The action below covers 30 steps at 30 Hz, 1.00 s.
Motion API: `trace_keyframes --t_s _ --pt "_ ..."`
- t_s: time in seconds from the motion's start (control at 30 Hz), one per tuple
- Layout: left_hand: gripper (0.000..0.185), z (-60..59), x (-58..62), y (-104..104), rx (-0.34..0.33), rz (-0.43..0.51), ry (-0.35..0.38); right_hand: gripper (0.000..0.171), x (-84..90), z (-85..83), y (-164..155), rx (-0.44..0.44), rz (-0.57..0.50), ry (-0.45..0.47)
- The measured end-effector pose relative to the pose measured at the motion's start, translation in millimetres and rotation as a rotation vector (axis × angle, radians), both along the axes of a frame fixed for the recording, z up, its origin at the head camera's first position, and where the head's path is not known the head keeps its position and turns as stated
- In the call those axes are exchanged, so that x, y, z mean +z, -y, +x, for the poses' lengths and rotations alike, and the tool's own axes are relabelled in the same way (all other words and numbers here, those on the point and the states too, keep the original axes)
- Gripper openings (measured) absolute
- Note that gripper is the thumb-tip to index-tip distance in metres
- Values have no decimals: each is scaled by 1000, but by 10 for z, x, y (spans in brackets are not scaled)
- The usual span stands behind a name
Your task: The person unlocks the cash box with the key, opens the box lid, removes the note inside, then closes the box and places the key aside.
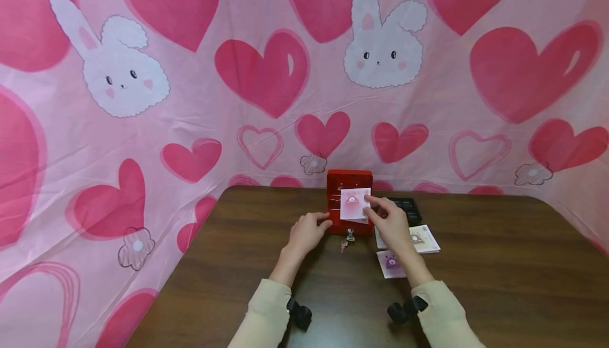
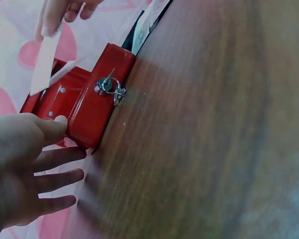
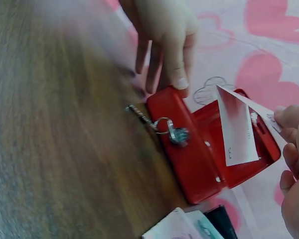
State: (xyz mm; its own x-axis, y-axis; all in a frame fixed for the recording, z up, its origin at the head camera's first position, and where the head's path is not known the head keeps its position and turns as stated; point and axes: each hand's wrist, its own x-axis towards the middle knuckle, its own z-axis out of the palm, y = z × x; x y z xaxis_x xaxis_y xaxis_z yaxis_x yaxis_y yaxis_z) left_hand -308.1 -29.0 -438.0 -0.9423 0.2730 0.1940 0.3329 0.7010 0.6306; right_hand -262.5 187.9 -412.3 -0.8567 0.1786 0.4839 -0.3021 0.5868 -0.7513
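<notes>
A small red cash box (image 1: 337,179) stands with its lid up near the table's far edge, keys (image 1: 344,245) hanging from its front lock. My left hand (image 1: 306,231) holds its left side, thumb (image 2: 59,124) at the rim and index finger along the outer wall; the other fingers stick out straight. Over the opening, my right hand (image 1: 392,226) pinches a pink printed paper note (image 1: 353,205) by its right edge. A second pale paper (image 3: 236,137) hangs at an angle just beneath it. The note hides much of the box's inside.
A black tray (image 1: 408,209) with compartments lies right of the box. In front of it are pale printed notes (image 1: 428,238) and a purple one (image 1: 389,266), partly under the right arm. A pink heart-patterned cloth (image 1: 266,94) hangs behind the wooden table (image 1: 499,263).
</notes>
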Motion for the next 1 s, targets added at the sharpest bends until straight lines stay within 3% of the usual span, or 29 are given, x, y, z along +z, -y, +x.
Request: trace_keyframes --t_s 0.4,0.53,0.73,1.0 --pt "36 -11 13 -5 -1 17 13 32 156 135 -229 89 -45 -25" --pt "36 -13 13 2 -7 16 12 41 239 185 -334 144 -60 35" --pt "35 -17 4 4 -12 17 19 57 297 225 -512 243 9 152" --pt "36 -40 -10 -11 -15 14 12 64 419 262 -737 361 45 206"
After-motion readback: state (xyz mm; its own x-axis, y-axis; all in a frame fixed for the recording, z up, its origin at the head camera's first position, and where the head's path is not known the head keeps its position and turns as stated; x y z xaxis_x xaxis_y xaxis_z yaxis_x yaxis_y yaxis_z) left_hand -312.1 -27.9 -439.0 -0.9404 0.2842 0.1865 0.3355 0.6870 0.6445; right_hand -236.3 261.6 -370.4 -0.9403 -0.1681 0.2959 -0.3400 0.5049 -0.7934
